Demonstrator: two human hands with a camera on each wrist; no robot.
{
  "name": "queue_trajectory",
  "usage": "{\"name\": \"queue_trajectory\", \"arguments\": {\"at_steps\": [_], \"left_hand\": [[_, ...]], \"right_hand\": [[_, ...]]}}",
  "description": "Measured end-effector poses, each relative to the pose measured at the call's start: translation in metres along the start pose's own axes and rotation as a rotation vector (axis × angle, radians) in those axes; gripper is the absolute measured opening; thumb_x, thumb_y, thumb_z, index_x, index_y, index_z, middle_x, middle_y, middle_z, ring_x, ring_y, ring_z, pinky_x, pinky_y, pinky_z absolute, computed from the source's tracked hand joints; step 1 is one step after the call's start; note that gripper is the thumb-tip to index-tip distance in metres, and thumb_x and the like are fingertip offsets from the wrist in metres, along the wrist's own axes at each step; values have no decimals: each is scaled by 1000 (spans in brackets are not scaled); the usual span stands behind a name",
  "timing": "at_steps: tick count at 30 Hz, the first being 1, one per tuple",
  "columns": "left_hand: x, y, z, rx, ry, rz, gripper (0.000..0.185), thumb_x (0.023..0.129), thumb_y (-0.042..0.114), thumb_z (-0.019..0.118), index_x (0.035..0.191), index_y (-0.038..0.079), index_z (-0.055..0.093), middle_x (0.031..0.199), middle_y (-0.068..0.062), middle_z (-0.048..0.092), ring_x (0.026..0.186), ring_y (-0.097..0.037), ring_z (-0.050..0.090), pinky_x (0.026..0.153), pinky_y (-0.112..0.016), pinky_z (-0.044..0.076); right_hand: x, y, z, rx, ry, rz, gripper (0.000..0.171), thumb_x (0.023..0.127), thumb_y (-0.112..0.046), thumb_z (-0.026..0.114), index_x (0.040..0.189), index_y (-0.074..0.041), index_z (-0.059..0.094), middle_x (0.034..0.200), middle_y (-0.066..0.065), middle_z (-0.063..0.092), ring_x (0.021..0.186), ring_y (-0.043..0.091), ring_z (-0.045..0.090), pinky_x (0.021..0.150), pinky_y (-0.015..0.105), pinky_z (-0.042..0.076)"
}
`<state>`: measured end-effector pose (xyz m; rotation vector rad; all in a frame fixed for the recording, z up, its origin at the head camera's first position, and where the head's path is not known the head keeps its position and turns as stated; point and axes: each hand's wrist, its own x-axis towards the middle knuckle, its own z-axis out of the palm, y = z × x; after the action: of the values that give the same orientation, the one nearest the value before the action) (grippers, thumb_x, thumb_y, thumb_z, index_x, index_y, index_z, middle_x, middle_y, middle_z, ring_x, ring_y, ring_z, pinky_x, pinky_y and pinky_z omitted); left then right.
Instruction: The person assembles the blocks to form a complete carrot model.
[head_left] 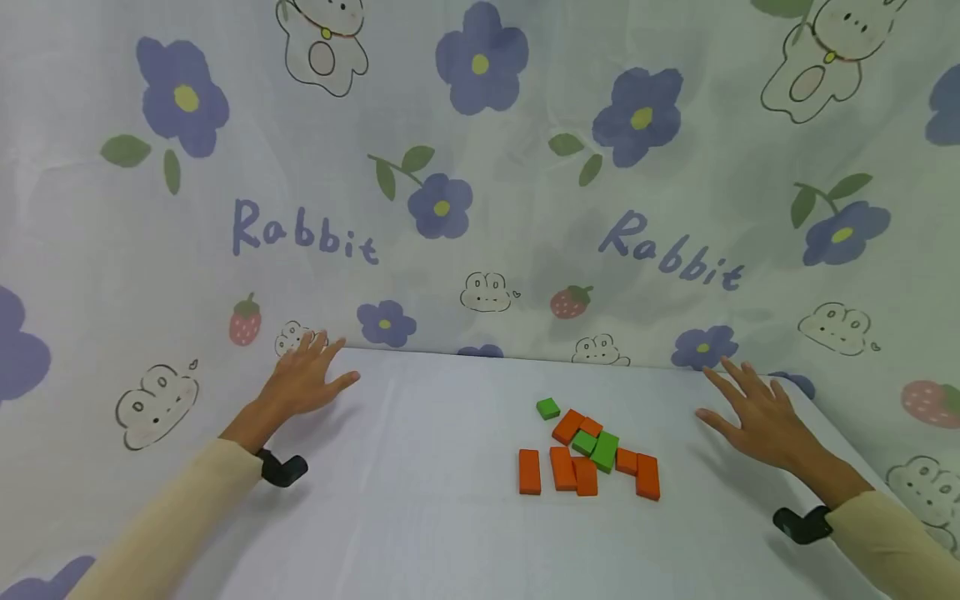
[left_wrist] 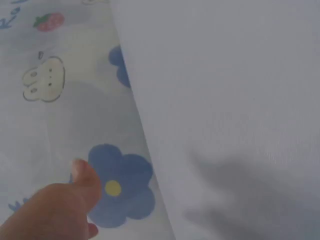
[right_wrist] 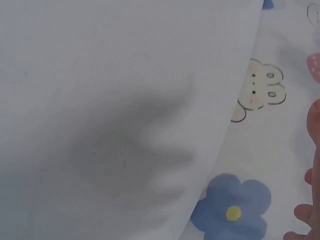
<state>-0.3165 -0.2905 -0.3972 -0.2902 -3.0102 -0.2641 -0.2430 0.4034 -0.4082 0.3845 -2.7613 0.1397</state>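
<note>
Both hands are held up over the white table (head_left: 420, 433), fingers spread, nothing in either. My left hand (head_left: 303, 379) is at the far left edge of the table; its thumb also shows in the left wrist view (left_wrist: 60, 205). On the opposite side, my right hand (head_left: 761, 421) is nearest to a loose cluster of small rectangular blocks. Orange blocks, among them a long one (head_left: 529, 472) and one at the right end (head_left: 648, 477), lie around a green block (head_left: 605, 452) and a smaller green block (head_left: 584, 442). Another small green block (head_left: 548, 408) lies apart behind them.
A patterned cloth (head_left: 510, 183) with flowers, rabbits and strawberries hangs behind the table and shows past its sides. Each wrist wears a black camera mount, one on the left (head_left: 282, 468) and one on the right (head_left: 802, 525). Hand shadows fall on the white surface.
</note>
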Motion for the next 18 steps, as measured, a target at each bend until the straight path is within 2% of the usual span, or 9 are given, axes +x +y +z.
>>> {"name": "queue_trajectory", "arguments": {"at_steps": [3,9,15,18], "left_hand": [[-2,4,2,-35,13,31,79,99,53,52,156,4,28,162,-30,17,150,-51,8,117,-69,9],[-5,25,7,-105,3,87,67,99,42,57,150,2,41,157,-28,33,148,-53,17,115,-69,18],[-4,42,11,-129,0,135,60,101,38,56,148,3,45,152,-25,43,145,-53,23,113,-70,22],[-7,47,13,-152,-7,136,59,101,37,56,148,3,44,152,-25,44,145,-53,26,113,-70,23]], "right_hand": [[2,-8,0,4,23,-22,79,92,-39,68,156,-12,30,159,29,26,145,55,19,111,77,6],[-1,-21,2,26,42,-69,78,91,-37,70,155,-13,33,157,28,30,142,56,26,110,77,11],[4,-35,1,36,94,-141,77,82,-27,80,147,-8,45,147,29,44,130,54,42,101,75,33],[10,-46,1,66,89,-152,72,83,-27,80,143,-5,48,142,27,49,127,51,47,97,72,40]]}}
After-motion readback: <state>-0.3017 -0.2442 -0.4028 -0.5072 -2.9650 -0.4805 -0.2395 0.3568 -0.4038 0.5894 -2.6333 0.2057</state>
